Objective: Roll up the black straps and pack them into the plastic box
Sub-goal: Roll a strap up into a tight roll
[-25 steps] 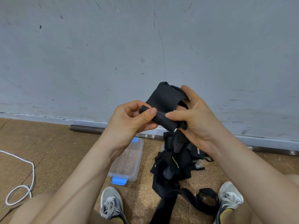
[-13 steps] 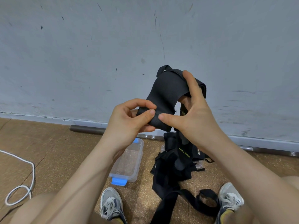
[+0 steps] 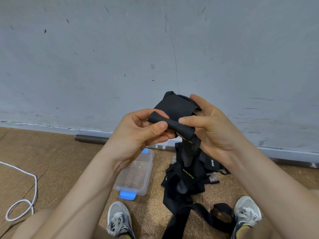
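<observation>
**Position.** The black strap [image 3: 174,106] is held at frame centre, above the floor. Its rolled end [image 3: 172,125] forms a tight, narrow cylinder that spans both hands. The left hand [image 3: 138,133] pinches the left end of the cylinder between the thumb and curled fingers. The right hand [image 3: 214,130] presses its forefinger on the right end, and its other fingers curl behind the unrolled flap. The plastic box [image 3: 136,173] stands open on the floor at lower centre-left, with no straps visible inside. The strap pile [image 3: 188,176] lies just right of it.

**Hazards (judged).**
- The roll looks tightly wound, so easing either pinch is likely to let it spring loose.
- A tail appears to hang from the right end of the roll into the pile. A snag there can drag the roll askew.
- Uneven feed of the flap can turn the cylinder into a cone.

**Clearance.**
- The wall [image 3: 155,49] stands behind the hands and does not touch them.
- The box rim lies below the left forearm, and the way down to it looks open.
- The white cord [image 3: 35,187] at lower left lies well apart.
- The shoes [image 3: 119,219] flank the pile at the bottom edge.
</observation>
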`<control>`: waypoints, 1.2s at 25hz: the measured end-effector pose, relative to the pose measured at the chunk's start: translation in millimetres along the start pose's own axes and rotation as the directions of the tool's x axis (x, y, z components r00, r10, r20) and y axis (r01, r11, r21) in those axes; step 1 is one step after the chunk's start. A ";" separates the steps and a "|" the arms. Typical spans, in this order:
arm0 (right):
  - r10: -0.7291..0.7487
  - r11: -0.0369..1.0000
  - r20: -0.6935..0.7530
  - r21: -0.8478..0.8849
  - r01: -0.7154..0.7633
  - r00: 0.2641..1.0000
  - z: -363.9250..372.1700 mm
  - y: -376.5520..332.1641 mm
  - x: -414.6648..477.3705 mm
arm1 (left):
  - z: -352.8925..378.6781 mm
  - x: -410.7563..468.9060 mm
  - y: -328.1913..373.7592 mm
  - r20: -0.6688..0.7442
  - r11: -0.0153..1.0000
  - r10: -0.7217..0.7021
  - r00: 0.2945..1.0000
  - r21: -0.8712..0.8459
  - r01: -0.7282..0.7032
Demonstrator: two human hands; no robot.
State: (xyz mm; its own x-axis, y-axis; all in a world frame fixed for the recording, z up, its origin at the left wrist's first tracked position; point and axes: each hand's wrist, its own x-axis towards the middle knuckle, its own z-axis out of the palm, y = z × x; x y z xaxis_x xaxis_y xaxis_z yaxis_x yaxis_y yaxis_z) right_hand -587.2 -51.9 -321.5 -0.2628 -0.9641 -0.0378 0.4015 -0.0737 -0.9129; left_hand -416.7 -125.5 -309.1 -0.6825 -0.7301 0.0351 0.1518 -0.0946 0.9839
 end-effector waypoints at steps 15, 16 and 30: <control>-0.161 0.969 -0.029 -0.193 0.152 0.987 8.9 0.0 -6.8 | 2.2 3.7 -4.7 -0.079 0.889 0.196 0.977 0.435 -0.143; -0.162 0.963 -0.018 -0.222 0.154 0.987 9.2 1.0 -7.6 | 2.7 4.4 -6.0 -0.068 0.872 0.208 0.976 0.465 -0.153; 0.028 0.999 0.138 -0.030 -0.024 0.990 -5.2 -9.2 -1.1 | -8.3 -1.1 8.2 0.142 0.999 -0.028 0.990 0.036 0.023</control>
State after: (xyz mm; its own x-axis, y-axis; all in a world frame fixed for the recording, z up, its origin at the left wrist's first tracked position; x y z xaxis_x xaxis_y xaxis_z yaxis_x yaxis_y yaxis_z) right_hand -595.2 -48.9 -315.1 -0.1276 -0.9918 -0.0066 0.3813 -0.0429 -0.9234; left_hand -408.8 -131.1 -302.6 -0.7807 -0.6240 0.0325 0.1107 -0.0869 0.9900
